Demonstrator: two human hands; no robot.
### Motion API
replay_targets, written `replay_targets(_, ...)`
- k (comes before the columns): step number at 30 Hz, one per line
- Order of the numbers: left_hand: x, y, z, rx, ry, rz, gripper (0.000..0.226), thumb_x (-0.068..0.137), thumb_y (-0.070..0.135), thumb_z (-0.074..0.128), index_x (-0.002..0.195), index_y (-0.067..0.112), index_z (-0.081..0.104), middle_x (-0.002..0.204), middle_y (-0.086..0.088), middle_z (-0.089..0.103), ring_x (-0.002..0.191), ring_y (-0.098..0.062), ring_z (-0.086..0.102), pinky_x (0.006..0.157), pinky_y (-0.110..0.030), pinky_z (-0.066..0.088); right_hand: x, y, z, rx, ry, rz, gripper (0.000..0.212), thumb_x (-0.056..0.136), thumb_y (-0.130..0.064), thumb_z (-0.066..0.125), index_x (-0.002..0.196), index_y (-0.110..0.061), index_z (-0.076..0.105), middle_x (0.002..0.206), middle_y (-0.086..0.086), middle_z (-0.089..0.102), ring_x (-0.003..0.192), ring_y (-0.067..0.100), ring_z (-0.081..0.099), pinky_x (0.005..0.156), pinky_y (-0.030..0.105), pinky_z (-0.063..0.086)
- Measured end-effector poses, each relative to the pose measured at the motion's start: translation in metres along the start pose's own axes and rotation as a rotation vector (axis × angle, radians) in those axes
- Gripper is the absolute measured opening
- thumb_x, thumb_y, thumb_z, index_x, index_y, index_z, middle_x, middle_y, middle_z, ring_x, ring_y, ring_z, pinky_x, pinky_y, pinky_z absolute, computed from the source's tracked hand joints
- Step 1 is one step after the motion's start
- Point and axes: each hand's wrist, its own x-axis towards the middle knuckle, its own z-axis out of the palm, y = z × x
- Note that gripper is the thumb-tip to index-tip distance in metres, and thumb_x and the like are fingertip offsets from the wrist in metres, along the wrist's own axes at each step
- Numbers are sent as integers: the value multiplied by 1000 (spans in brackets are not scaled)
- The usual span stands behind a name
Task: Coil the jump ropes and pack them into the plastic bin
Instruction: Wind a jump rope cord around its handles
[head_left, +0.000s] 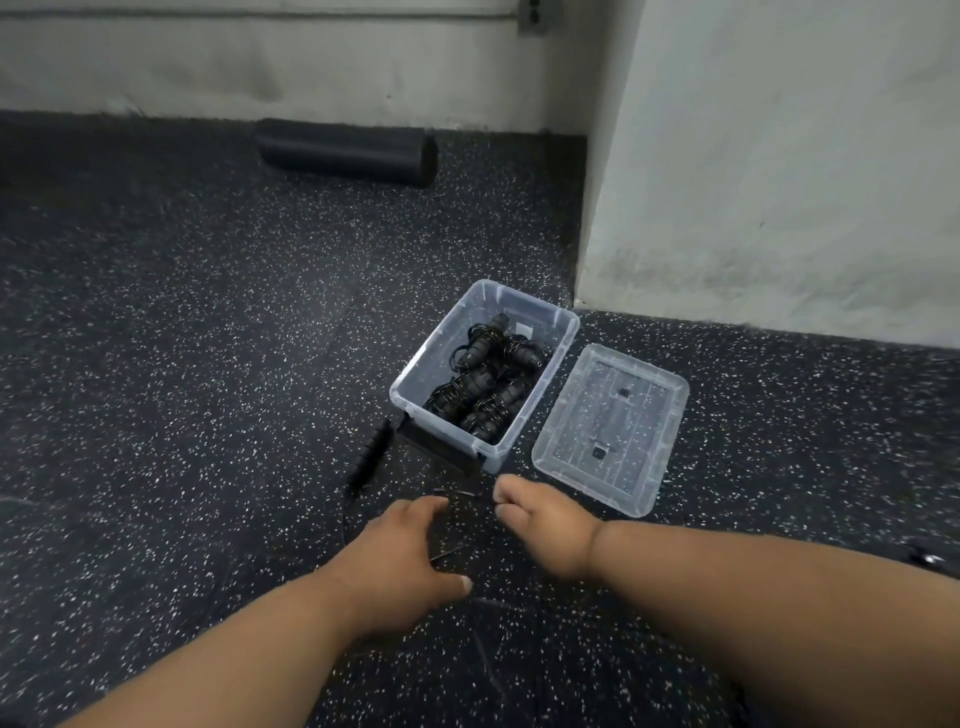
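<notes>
Jump ropes (480, 384) coiled in bin (415, 387) | left hand (400, 551) spread, empty | right hand (540, 525) curled, contents unclear

Speckled black floor (182, 338), white walls (779, 156)

Two bare forearms entering from the bottom edge, no sleeves visible, left hand (400, 551) bare with short fingernails, right hand (545, 525) bare, wrists without watch, band or jewellery, no gloves
</notes>
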Motion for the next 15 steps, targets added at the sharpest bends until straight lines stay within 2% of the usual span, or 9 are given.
replay_targets(2, -6, 3, 5, 9, 30, 24, 114, 77, 62, 81, 165, 35, 15, 163, 5, 34, 147, -17, 37, 123, -36, 33, -18, -23, -7, 106, 53, -41, 14, 108, -28, 46, 100, -19, 54, 84, 0, 56, 73, 13, 49, 69, 36, 43)
replay_targets(4, -11, 6, 10, -33, 43, 53, 114, 74, 67, 81, 164, 38, 17, 164, 6, 36, 149, -17, 36, 124, -38, 33, -36, -44, -11, 200, 66, -79, 14, 107, -25, 46, 98, -19, 55, 80, -1, 56, 68, 10, 49, 65, 36, 43)
replay_targets(6, -19, 13, 14, -78, 29, 88, 101, 73, 70, 81, 158, 40, 35, 159, 8, 46, 144, -13, 44, 121, -36, 37, -56, -65, -16, 286, 103, -122, 19, 106, -19, 47, 89, -24, 54, 73, -5, 52, 62, 6, 45, 63, 35, 41)
replay_targets(8, -29, 24, 18, -100, -8, 133, 73, 79, 67, 80, 142, 37, 57, 143, 13, 61, 127, -3, 57, 113, -29, 45, -74, -86, -21, 351, 146, -165, 25, 104, -16, 48, 83, -29, 52, 70, -4, 48, 61, 7, 41, 62, 35, 38)
replay_targets(9, -35, 31, 20, -125, -22, 164, 61, 83, 62, 79, 135, 35, 62, 133, 17, 66, 116, 4, 61, 106, -24, 48, -85, -96, -25, 373, 158, -181, 26, 103, -15, 49, 81, -29, 52, 69, -3, 47, 61, 9, 40, 61, 35, 37)
replay_targets(10, -41, 40, 22, -156, -17, 193, 53, 86, 57, 78, 131, 33, 64, 124, 19, 69, 107, 9, 63, 99, -18, 51, -96, -106, -29, 394, 169, -197, 27, 102, -15, 49, 80, -29, 52, 68, -1, 46, 61, 11, 40, 60, 35, 36)
replay_targets(12, -49, 54, 23, -204, 66, 205, 43, 88, 52, 78, 122, 30, 65, 111, 16, 71, 97, 8, 64, 84, -14, 52, -112, -123, -38, 396, 192, -218, 23, 96, -21, 51, 75, -31, 51, 68, 1, 45, 63, 14, 40, 60, 36, 36)
replay_targets(15, -65, 69, 17, -254, 209, 159, 36, 84, 53, 79, 108, 30, 64, 101, 13, 72, 91, -2, 68, 83, -26, 56, -145, -145, -52, 370, 246, -258, 12, 83, -25, 49, 72, -25, 46, 68, 1, 45, 61, 10, 40, 59, 32, 35)
